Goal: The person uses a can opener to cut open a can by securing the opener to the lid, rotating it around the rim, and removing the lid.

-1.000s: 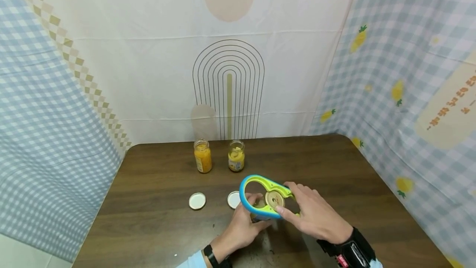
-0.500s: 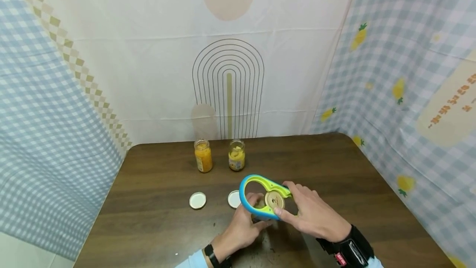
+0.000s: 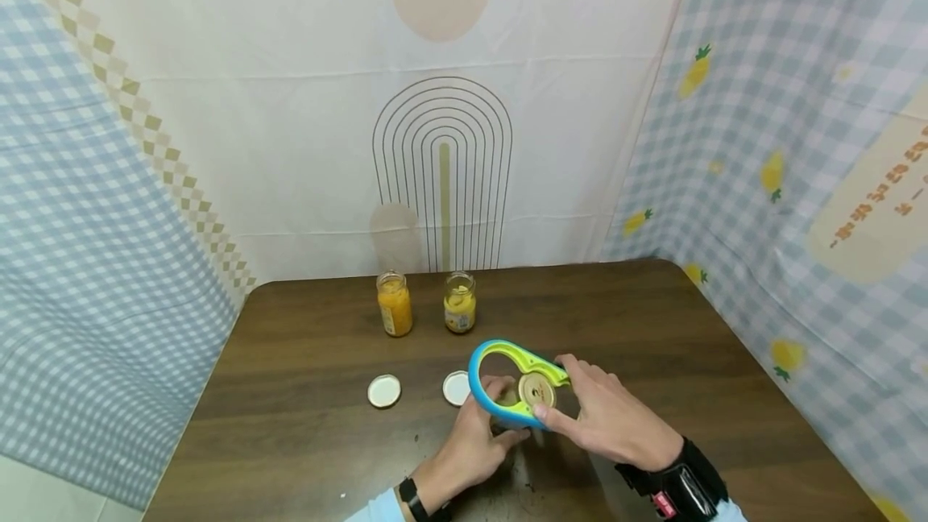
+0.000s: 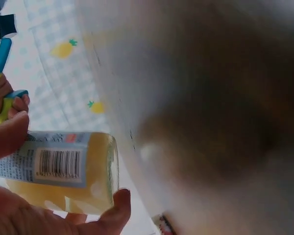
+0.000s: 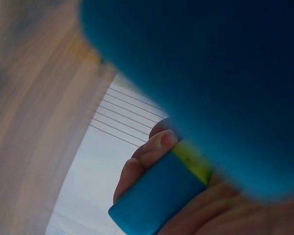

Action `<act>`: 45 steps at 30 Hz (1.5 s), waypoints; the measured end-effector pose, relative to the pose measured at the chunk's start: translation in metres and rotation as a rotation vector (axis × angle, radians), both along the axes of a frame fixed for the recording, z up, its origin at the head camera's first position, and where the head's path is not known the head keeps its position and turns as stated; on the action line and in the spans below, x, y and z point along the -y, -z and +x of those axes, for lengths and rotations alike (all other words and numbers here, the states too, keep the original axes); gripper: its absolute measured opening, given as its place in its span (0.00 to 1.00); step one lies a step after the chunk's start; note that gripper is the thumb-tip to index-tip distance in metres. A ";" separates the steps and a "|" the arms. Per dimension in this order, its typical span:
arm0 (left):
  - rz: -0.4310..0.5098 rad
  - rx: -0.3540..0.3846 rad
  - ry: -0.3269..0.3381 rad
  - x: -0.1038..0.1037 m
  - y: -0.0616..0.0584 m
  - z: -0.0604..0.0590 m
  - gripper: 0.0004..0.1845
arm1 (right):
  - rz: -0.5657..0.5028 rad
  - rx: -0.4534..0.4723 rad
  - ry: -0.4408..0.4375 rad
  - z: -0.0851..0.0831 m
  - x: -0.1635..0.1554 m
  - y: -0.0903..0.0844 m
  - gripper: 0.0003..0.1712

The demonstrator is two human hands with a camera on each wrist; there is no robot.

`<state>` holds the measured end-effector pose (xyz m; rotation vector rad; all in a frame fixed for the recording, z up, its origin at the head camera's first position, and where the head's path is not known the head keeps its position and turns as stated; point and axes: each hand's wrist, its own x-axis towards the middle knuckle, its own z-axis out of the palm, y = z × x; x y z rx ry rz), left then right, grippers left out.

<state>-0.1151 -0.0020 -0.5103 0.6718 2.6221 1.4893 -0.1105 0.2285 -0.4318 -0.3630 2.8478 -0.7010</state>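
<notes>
My left hand [image 3: 474, 441] grips a glass jar [image 4: 63, 164] of pale yellow contents, with a barcode label on its side in the left wrist view. A round gold lid [image 3: 537, 390] tops this jar. My right hand [image 3: 616, 417] holds a blue and lime-green jar opener [image 3: 532, 363] by its two handles, thumb beside the lid. In the head view the lid appears inside the opener's narrow part near the handles; whether the opener touches it I cannot tell. Up close in the right wrist view, a blue handle [image 5: 154, 196] lies within the fingers.
Two lidless jars, an orange-filled jar [image 3: 395, 306] and a yellow-filled jar [image 3: 460, 304], stand at the back of the brown table [image 3: 304, 393]. A white lid [image 3: 384, 391] lies in front of them. Another white lid [image 3: 456, 388] lies partly behind the opener.
</notes>
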 end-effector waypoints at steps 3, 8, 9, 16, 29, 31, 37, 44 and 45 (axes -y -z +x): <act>0.003 0.000 0.003 0.001 -0.001 0.000 0.34 | -0.008 0.008 -0.004 0.000 0.000 0.000 0.54; 0.005 -0.005 0.004 0.001 -0.001 0.000 0.35 | -0.011 0.025 -0.016 -0.001 0.000 -0.001 0.54; 0.007 -0.008 0.004 0.001 0.000 0.000 0.35 | -0.013 0.031 -0.018 -0.001 0.000 -0.002 0.55; 0.015 -0.032 0.013 0.000 0.001 0.000 0.35 | -0.019 0.054 -0.023 -0.002 -0.001 -0.002 0.56; -0.005 -0.049 -0.004 -0.001 0.002 0.000 0.34 | -0.017 0.050 -0.014 -0.002 0.000 0.003 0.55; -0.013 -0.044 -0.003 -0.001 0.002 0.001 0.34 | -0.019 0.044 -0.010 -0.003 0.001 0.006 0.53; -0.021 -0.018 0.002 -0.001 0.000 0.000 0.35 | -0.031 0.029 0.001 -0.004 0.002 0.008 0.50; -0.029 -0.002 -0.002 -0.003 -0.001 0.000 0.34 | -0.042 0.037 0.017 -0.005 0.002 0.011 0.47; -0.028 -0.001 -0.002 -0.003 -0.001 0.000 0.34 | -0.045 0.040 0.017 -0.005 0.002 0.012 0.47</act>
